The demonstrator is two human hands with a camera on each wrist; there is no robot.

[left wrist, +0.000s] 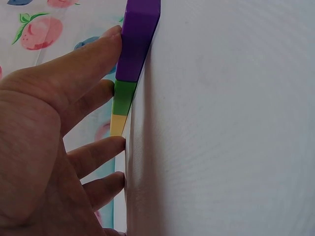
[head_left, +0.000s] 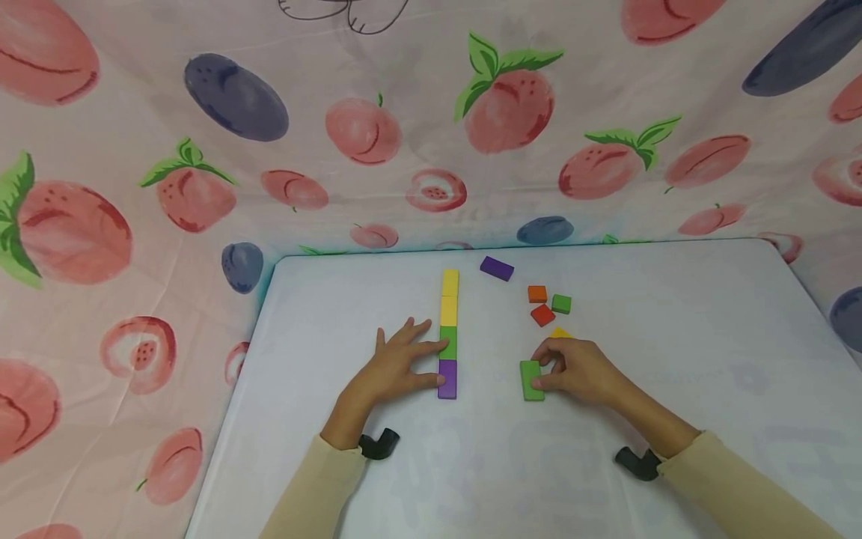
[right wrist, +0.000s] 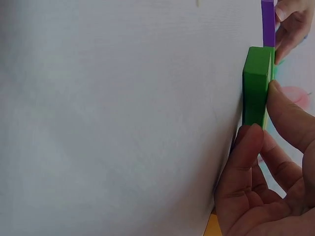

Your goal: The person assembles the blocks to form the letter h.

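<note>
A straight row of blocks stands left of the middle: a yellow block (head_left: pixel 450 283), another yellow block (head_left: pixel 449 311), a green block (head_left: pixel 450 336) and a purple block (head_left: pixel 447 382) nearest me. My left hand (head_left: pixel 390 368) spreads its fingers beside the row. Its thumb touches the purple block's left side and its index finger meets the green one, as the left wrist view confirms. To the right, my right hand (head_left: pixel 584 368) pinches a separate green block (right wrist: pixel 256 88) between thumb and fingers. A gap lies between this block and the row.
Beyond my right hand lie an orange block (head_left: pixel 536 294), a red block (head_left: pixel 542 315), a small green block (head_left: pixel 562 304) and a partly hidden yellow block (head_left: pixel 560 333). A loose purple block (head_left: pixel 497 269) rests near the far edge of the white table (head_left: pixel 323 299). Fruit-patterned cloth (head_left: pixel 303 67) hangs behind.
</note>
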